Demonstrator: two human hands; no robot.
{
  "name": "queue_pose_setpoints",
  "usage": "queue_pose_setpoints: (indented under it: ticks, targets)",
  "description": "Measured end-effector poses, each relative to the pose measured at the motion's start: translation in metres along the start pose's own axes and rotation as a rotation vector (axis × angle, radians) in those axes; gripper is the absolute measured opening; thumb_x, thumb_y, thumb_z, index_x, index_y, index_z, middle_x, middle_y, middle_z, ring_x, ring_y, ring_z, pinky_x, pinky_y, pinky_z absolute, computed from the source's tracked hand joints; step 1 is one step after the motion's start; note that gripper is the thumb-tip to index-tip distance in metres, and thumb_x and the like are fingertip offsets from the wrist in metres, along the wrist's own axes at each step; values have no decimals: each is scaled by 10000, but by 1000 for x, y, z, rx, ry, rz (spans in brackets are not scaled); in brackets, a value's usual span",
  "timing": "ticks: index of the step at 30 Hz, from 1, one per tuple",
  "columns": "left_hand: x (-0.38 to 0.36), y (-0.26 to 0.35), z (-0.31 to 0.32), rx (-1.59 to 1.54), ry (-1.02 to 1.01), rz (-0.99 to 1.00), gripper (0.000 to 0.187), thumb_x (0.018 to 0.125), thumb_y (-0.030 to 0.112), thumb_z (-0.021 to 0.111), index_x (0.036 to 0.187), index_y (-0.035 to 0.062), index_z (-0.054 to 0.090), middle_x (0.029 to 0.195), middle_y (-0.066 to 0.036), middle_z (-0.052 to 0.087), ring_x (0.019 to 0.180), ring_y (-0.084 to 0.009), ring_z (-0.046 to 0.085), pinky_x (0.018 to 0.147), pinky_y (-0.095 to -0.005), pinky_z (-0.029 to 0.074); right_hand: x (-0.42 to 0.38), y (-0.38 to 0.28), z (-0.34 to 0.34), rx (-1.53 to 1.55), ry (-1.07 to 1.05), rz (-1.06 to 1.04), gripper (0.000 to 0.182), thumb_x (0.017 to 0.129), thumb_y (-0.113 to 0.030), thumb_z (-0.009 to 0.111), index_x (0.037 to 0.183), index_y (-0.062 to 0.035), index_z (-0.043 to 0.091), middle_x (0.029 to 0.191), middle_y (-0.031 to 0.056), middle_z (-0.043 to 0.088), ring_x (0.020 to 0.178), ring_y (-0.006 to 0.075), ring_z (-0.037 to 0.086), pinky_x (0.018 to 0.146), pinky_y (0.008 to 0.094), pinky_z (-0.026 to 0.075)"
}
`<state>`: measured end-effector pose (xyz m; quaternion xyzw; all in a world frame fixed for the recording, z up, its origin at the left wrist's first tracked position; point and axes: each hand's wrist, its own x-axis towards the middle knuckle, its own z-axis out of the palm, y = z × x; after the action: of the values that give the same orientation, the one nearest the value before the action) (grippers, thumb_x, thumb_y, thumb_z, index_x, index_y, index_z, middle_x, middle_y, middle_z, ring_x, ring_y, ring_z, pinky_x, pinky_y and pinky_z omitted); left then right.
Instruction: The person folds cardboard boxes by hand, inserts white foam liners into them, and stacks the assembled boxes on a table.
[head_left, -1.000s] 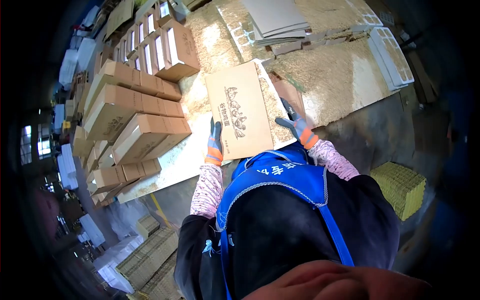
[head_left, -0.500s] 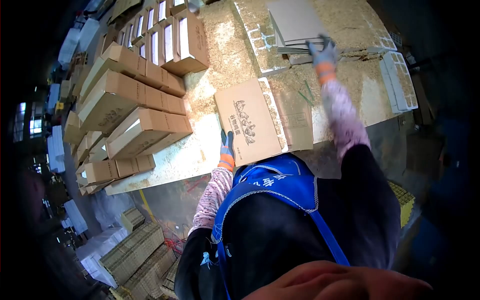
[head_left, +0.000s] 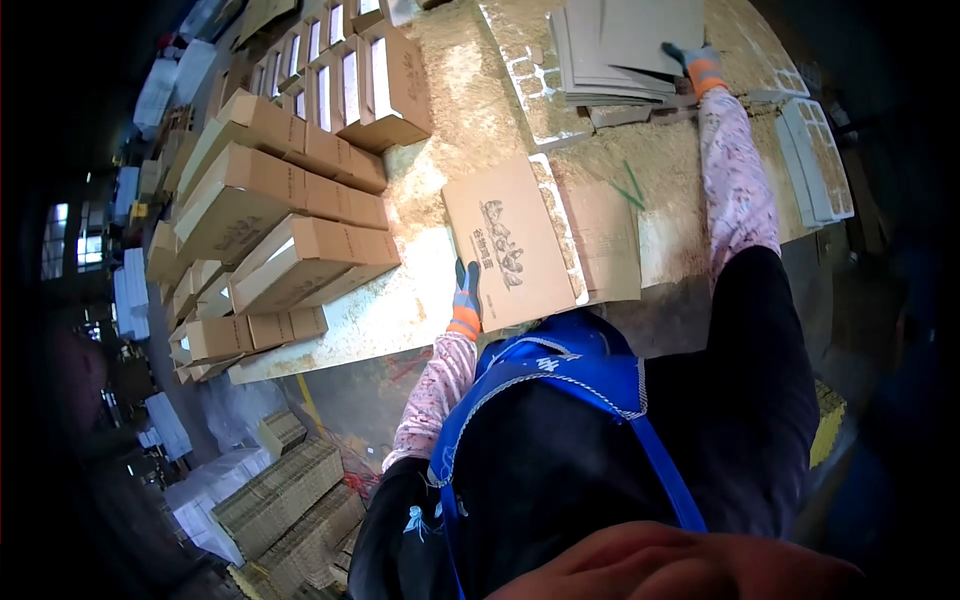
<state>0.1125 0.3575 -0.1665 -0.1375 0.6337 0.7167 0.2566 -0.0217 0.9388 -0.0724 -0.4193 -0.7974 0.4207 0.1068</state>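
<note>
A flat brown cardboard box [head_left: 505,245] with a printed design lies on the straw-strewn table [head_left: 450,110] just in front of me. My gloved left hand [head_left: 466,296] presses against its near left edge. My right arm reaches far across the table, and my gloved right hand [head_left: 693,62] grips the top grey sheet [head_left: 650,30] of a stack of flat grey cardboard sheets [head_left: 600,60], lifting it off the pile. A second brown flat piece [head_left: 610,240] lies to the right of the box.
Several brown cartons [head_left: 290,200] are stacked on the left of the table, some upright with white contents showing [head_left: 380,80]. White moulded trays [head_left: 815,160] rest at the right edge. Bundles of corrugated packing [head_left: 285,495] sit on the floor, lower left.
My right hand let go of the box, reached away to the far grey stack and now has the top sheet raised. The box has settled flat on the table under my left hand.
</note>
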Motion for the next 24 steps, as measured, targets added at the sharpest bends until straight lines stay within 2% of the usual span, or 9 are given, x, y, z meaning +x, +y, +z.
queue_pose_setpoints:
  ticks: [2, 4, 6, 11, 13, 18, 20, 21, 24]
  targets:
    - [4, -12, -10, 4, -13, -18, 709, 883, 421, 580, 1421, 77, 272, 1233, -92, 499, 1052, -200, 507, 848, -322, 463, -81, -3, -26, 627, 20, -468, 537, 730, -250, 764, 1132, 29, 542, 1012, 133, 637, 887, 265, 628, 784, 354, 505]
    - [8, -13, -9, -3, -27, -15, 713, 882, 422, 580, 1424, 81, 266, 1237, -90, 497, 1055, -203, 512, 848, -326, 468, -161, 7, -17, 569, -54, -442, 677, 732, -166, 759, 1293, 24, 432, 1228, 139, 553, 1089, 222, 549, 892, 333, 472]
    - [2, -4, -4, -92, -61, -51, 716, 879, 418, 586, 1427, 92, 260, 1250, -89, 492, 1060, -213, 521, 849, -340, 478, -226, 48, 18, 451, -118, -515, 744, 723, -156, 768, 1326, 26, 372, 1301, 140, 488, 1144, 209, 505, 950, 321, 432]
    - [10, -14, -9, -113, -57, -14, 711, 873, 402, 601, 1425, 101, 268, 1246, -91, 498, 1059, -214, 525, 842, -343, 482, -297, 152, 89, 621, -333, -158, 799, 702, -208, 785, 1356, -18, 367, 1306, 131, 490, 1163, 209, 489, 977, 327, 403]
    - [13, -20, -13, -100, -54, -7, 699, 872, 404, 604, 1417, 99, 290, 1239, -87, 503, 1048, -210, 523, 826, -341, 481, -299, 175, 96, 357, -567, -7, 787, 699, -242, 790, 1341, -26, 390, 1259, 136, 532, 1129, 227, 522, 949, 318, 421]
    - [14, -18, -11, -17, -34, 71, 617, 875, 401, 601, 1362, 95, 377, 1158, -77, 543, 977, -190, 544, 782, -321, 490, -335, 146, 122, 481, -453, -104, 722, 708, -276, 784, 1285, -3, 448, 1161, 145, 597, 1048, 242, 572, 894, 319, 449]
    - [-2, -9, -4, -49, -46, 68, 589, 877, 400, 599, 1341, 93, 404, 1125, -74, 558, 949, -183, 553, 765, -315, 495, -329, 133, 132, 451, -796, -16, 674, 735, -108, 757, 1305, 13, 418, 1206, 127, 561, 1074, 208, 547, 903, 311, 460]
    - [-7, -6, 1, -55, -22, 69, 565, 879, 398, 596, 1323, 94, 421, 1105, -72, 566, 929, -180, 560, 751, -315, 499, -319, 160, 163, 689, -744, -44, 641, 765, -122, 731, 1300, 27, 410, 1216, 142, 550, 1074, 213, 542, 908, 312, 445]
    - [-16, -5, 10, -212, -12, -30, 502, 877, 392, 598, 1269, 103, 472, 1052, -81, 596, 907, -220, 591, 768, -354, 514, -325, 122, 140, 538, -690, -208, 674, 785, -314, 699, 1300, 15, 414, 1188, 192, 576, 1066, 263, 568, 884, 320, 443]
